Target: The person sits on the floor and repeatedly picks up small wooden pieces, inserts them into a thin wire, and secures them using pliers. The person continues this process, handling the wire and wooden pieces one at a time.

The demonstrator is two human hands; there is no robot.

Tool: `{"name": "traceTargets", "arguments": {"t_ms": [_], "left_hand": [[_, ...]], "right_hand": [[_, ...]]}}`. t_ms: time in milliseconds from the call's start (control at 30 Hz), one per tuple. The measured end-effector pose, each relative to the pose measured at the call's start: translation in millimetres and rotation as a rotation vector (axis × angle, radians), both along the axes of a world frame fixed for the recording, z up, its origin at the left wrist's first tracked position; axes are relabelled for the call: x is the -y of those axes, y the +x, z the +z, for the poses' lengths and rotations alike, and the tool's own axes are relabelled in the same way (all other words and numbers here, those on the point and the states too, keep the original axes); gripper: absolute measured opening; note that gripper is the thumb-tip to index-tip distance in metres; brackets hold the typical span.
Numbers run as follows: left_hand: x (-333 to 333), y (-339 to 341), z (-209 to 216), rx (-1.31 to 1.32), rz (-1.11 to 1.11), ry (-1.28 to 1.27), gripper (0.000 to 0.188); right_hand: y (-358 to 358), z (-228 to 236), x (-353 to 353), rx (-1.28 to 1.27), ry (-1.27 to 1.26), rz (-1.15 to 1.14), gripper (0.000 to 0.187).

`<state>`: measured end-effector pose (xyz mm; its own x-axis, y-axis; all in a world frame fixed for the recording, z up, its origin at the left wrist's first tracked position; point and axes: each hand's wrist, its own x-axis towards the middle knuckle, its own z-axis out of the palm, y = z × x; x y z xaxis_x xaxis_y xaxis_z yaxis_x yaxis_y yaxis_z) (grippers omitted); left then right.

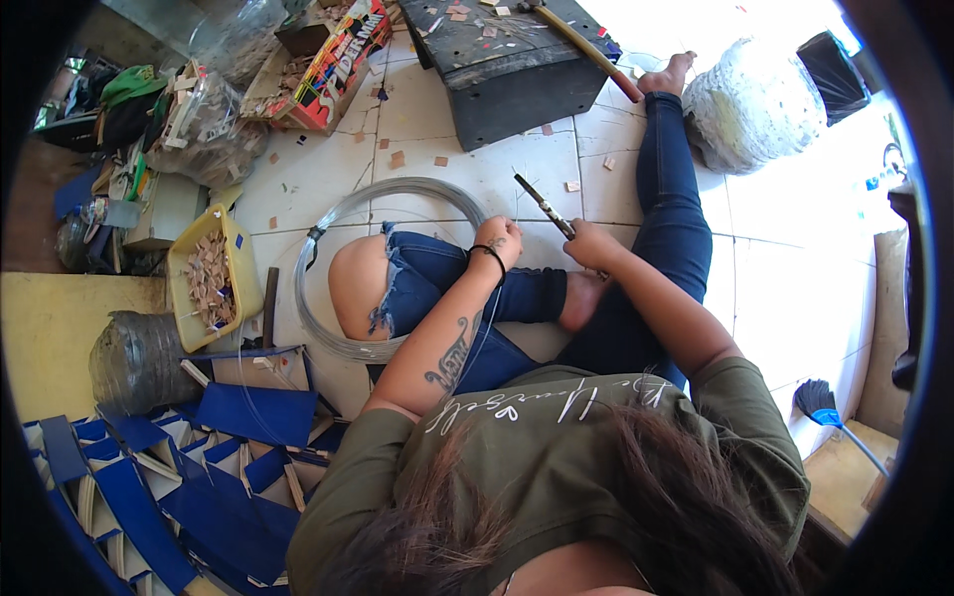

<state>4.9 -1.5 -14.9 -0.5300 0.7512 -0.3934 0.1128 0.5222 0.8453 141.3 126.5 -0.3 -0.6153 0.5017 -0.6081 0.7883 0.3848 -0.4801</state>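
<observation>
A large coil of thin grey wire [328,223] lies on the tiles, looped around my bent left knee. My left hand [500,240] is closed in a pinch on a thin wire [485,338], strands of which run down along my forearm. To its right, my right hand [592,248] is wrapped round a long slim plier-like tool [545,206], dark at the tip with a metal middle. That tool points up and to the left, away from me. Its exact kind is hard to make out, and my fingers hide the handle.
Ahead stands a dark block [517,94] with a hammer [586,50] on it. At left are a yellow bin [248,283] of small wooden pieces, a cardboard box [343,84] and stacked blue-covered pieces [139,497]. A wrapped bundle [755,109] and blue brush [820,402] are at right.
</observation>
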Motion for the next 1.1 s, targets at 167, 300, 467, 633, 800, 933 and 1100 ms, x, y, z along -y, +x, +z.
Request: {"name": "traceTargets", "arguments": {"t_ms": [167, 300, 467, 633, 800, 933, 1100], "left_hand": [[1, -3, -4, 0.198, 0.084, 0.120, 0.020], [-1, -3, -2, 0.297, 0.157, 0.233, 0.018], [-2, -2, 2, 0.325, 0.179, 0.280, 0.017], [0, -2, 5, 0.211, 0.131, 0.281, 0.018], [2, -5, 9, 0.114, 0.096, 0.250, 0.018], [1, -5, 9, 0.111, 0.079, 0.225, 0.018], [0, -5, 6, 0.125, 0.096, 0.200, 0.018]], "right_hand": [[13, 16, -11, -0.223, -0.752, -0.209, 0.054], [21, 20, -11, -0.267, -0.742, -0.124, 0.053], [21, 27, -4, -0.214, -0.582, -0.076, 0.044], [14, 42, -1, -0.136, -0.568, 0.070, 0.053], [16, 33, 7, -0.227, -0.679, -0.029, 0.035], [17, 18, 4, -0.147, -0.696, 0.023, 0.025], [19, 9, 24, -0.213, -0.545, -0.135, 0.022]]}}
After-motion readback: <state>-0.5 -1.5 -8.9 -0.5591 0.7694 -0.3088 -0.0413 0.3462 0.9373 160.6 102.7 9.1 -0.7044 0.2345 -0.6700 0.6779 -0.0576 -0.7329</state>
